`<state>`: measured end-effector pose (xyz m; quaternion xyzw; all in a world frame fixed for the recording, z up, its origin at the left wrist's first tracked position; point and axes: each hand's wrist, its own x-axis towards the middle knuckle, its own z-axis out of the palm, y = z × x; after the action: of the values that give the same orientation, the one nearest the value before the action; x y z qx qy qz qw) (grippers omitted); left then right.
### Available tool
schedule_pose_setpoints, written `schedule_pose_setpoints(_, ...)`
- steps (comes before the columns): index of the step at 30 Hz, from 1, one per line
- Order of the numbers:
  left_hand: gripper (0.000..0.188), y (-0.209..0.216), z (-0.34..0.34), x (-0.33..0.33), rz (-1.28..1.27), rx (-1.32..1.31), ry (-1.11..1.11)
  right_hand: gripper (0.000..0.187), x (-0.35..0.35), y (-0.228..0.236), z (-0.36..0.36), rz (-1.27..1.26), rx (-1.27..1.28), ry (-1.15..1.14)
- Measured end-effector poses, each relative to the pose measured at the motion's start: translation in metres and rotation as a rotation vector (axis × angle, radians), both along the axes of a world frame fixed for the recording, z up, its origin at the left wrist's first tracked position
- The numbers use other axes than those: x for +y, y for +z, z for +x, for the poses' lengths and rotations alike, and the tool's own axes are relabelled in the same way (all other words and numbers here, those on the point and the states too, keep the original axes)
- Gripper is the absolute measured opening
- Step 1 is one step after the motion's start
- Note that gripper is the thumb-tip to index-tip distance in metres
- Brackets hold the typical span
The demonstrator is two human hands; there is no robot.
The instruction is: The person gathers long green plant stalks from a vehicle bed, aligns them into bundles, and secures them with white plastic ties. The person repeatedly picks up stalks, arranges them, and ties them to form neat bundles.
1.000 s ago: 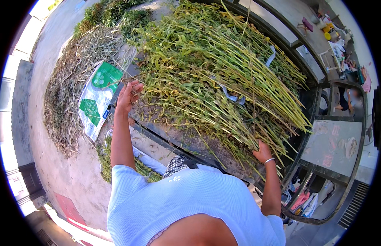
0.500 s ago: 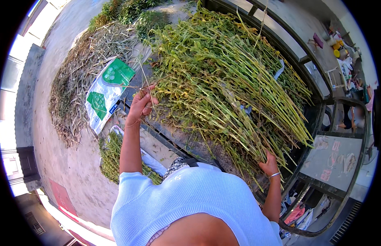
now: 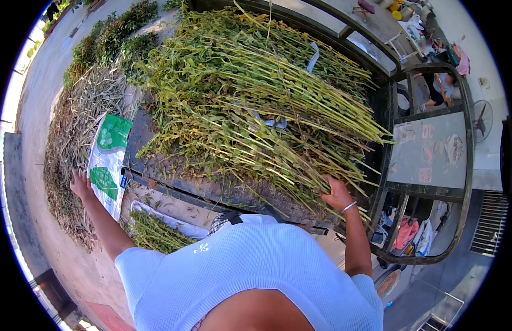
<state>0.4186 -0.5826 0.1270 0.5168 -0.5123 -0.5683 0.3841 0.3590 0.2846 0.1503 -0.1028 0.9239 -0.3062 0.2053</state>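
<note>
Stalks lie in a big pile, long, thin and yellow-green, with leafy ends. My right grip holds some; my left grip is loose and wide.

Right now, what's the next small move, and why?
Probably bring the left hand over to the stalks: it looks empty, out beside the green-and-white bag, while the right hand alone seems to have a grip near their bare ends.

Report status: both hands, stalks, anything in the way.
Left hand open, apparently empty. Right hand gripping green stalks. Green-and-white bag close beside left hand.
</note>
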Motion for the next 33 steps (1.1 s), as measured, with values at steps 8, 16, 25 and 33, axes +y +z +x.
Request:
schedule_pose_setpoints(8, 0.027, -0.205, 0.008, 0.403, 0.872, -0.103, -0.888, 0.056, -0.015, -0.018, 0.002, 0.081, -0.036, -0.042)
schedule_pose_setpoints(16, 0.089, -0.142, -0.069, 0.524, 1.308, 0.495, -1.535, 0.058, -0.03, -0.007, 0.026, 0.062, 0.007, 0.023)
schedule_pose_setpoints(25, 0.107, 0.051, -0.202, 0.509, 0.449, 0.677, -1.581, 0.064, 0.004, 0.104, -0.066, 0.093, 0.5, 0.019)
schedule_pose_setpoints(33, 0.051, 0.037, -0.343, 0.497, 0.822, 0.528, -1.259, 0.055, 0.009, 0.065, -0.227, 0.285, 0.626, 0.055)
